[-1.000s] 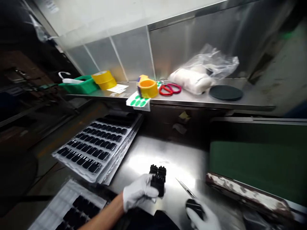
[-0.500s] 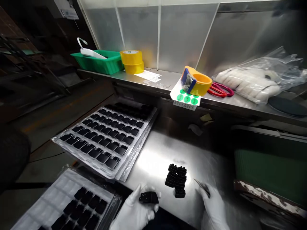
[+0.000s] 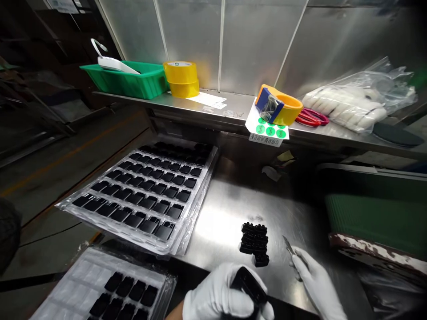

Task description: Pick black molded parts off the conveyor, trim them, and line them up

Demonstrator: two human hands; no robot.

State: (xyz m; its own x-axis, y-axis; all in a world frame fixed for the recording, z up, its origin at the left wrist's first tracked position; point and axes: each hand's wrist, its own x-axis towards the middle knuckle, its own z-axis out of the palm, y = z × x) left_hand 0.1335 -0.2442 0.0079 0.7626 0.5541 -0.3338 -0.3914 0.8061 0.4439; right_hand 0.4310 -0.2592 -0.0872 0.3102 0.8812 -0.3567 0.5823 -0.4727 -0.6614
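Black plastic part [image 3: 249, 284] clasped in your left grip [image 3: 218, 291]; your right grip [image 3: 312, 273] pinches a pointed metal tool [image 3: 287, 244]. Beyond, other black parts [image 3: 254, 243] cluster on the table [image 3: 216, 213], perhaps unfinished; leftward, far tray [image 3: 140, 234] looks full, near tray [image 3: 75, 284] has gaps.

Workshop, I'd call it a factory bench station. I'm at a metal bench [image 3: 216, 213], steel shelf [image 3: 242, 106] along the far side with yellow tape rolls [image 3: 182, 80] and a green-dot label sheet [image 3: 268, 131]. Left: stacked plastic trays [image 3: 110, 223], rows of identical black parts [image 3: 148, 202]. Right: green surface [image 3: 376, 222], chipped frame [image 3: 380, 250]. White gloves on my left hand [image 3: 225, 291] and right hand [image 3: 315, 284]. Yellow floor line [image 3: 66, 154], far left.
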